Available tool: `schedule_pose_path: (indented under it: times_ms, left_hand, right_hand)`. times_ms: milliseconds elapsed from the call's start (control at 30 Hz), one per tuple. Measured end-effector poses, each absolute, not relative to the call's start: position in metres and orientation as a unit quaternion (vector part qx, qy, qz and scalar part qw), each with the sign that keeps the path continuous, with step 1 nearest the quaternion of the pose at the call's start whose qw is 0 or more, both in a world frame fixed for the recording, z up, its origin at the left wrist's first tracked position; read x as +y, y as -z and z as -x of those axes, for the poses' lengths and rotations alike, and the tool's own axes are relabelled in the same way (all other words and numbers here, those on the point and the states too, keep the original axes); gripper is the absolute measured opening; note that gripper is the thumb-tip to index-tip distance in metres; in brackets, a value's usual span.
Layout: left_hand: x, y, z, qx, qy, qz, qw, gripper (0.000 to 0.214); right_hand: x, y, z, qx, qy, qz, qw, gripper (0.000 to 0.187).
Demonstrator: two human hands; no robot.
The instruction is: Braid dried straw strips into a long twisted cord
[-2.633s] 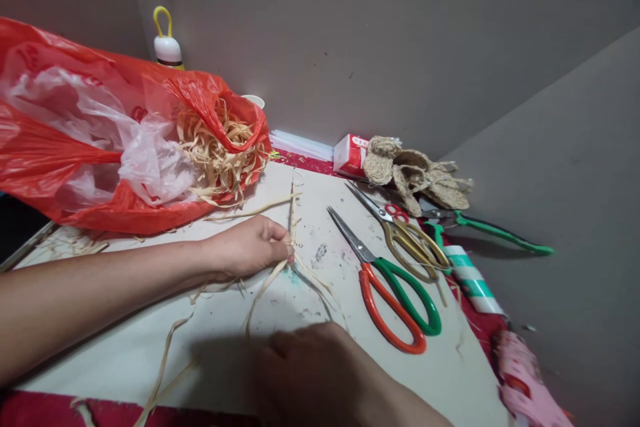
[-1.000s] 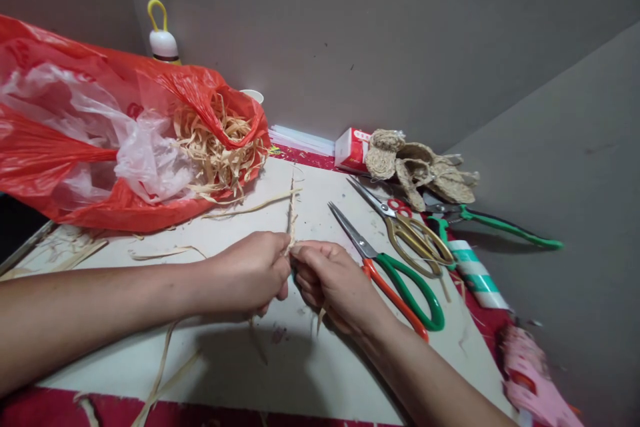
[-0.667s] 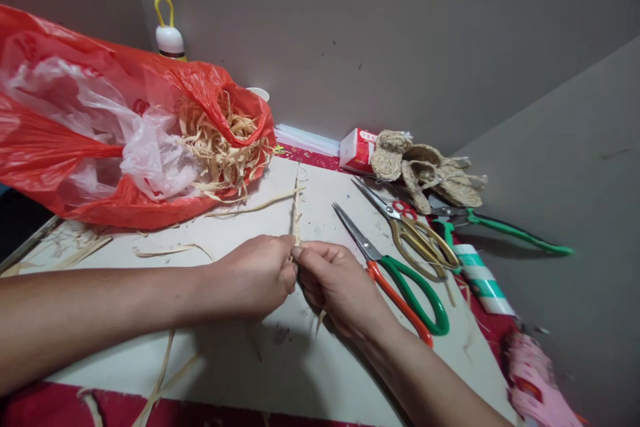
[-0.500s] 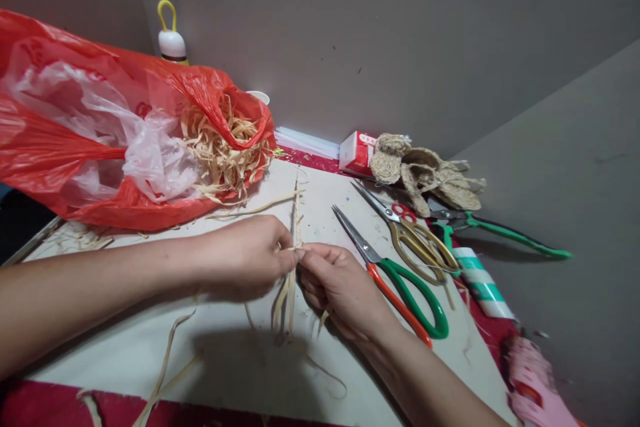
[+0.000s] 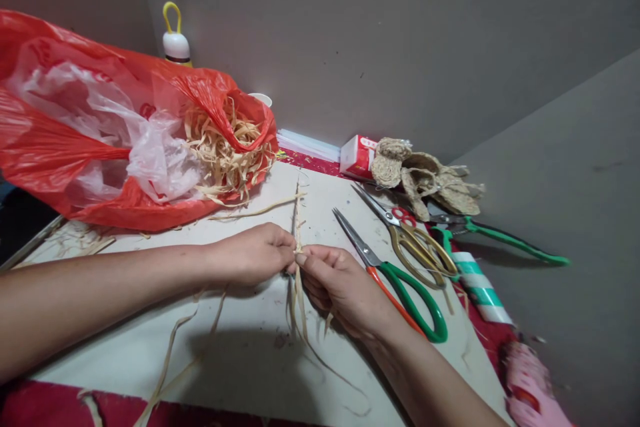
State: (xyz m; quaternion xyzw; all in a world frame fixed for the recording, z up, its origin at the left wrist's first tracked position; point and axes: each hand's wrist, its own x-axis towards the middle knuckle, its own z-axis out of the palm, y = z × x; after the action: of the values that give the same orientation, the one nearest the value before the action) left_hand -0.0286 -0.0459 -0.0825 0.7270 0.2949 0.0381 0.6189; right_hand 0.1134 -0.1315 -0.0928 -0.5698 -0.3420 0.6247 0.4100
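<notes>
A thin plaited cord of pale dry straw [image 5: 299, 223] runs up the middle of the white board, with loose strands trailing below. My left hand [image 5: 260, 255] is closed, its fingers pinching the cord's lower end from the left. From the right, my right hand [image 5: 335, 283] grips the same spot between thumb and bent forefinger. The two sets of fingertips nearly meet, hiding the exact crossing of the strands. Just right of my right hand lie scissors with one green and one orange handle [image 5: 410, 297]. A single loose straw strip [image 5: 260, 210] lies beyond my left hand.
A red plastic bag [image 5: 135, 210] full of straw strips lies at the left. Gold-handled scissors [image 5: 420, 247], green-handled pliers [image 5: 515, 240], woven straw pieces [image 5: 430, 180], a red-white box [image 5: 358, 155] and a green-white roll [image 5: 483, 288] line the right. A bottle [image 5: 177, 47] stands behind the bag.
Both hands stay at the cord. My left fingers have shifted slightly and the strands hanging below have swung, one now trailing to the lower right. The view has moved a little.
</notes>
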Motion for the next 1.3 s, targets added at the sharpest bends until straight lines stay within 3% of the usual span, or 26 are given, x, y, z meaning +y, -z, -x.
schedule_pose_path:
  times_ms: [333, 633, 833, 1133, 1300]
  left_hand:
    - [-0.04, 0.076, 0.032, 0.281, -0.05, -0.771, 0.569, 0.023]
    - [-0.04, 0.086, 0.027, 0.285, -0.046, -0.695, 0.658, 0.021]
    - [-0.042, 0.088, 0.028, 0.316, -0.049, -0.717, 0.619, 0.019]
    - [-0.044, 0.086, 0.027, 0.316, -0.058, -0.71, 0.627, 0.019]
    - [-0.045, 0.086, 0.028, 0.322, -0.066, -0.658, 0.678, 0.019]
  right_hand:
    - [-0.133, 0.091, -0.122, -0.433, -0.588, 0.594, 0.337, 0.029]
    - [-0.136, 0.082, -0.113, -0.62, -0.349, 0.663, 0.236, 0.03]
    - [-0.142, 0.071, -0.116, -0.66, -0.286, 0.68, 0.142, 0.027]
    - [-0.144, 0.071, -0.105, -0.6, -0.361, 0.669, 0.248, 0.029]
    - [-0.151, 0.083, -0.092, -0.623, -0.308, 0.69, 0.203, 0.026]
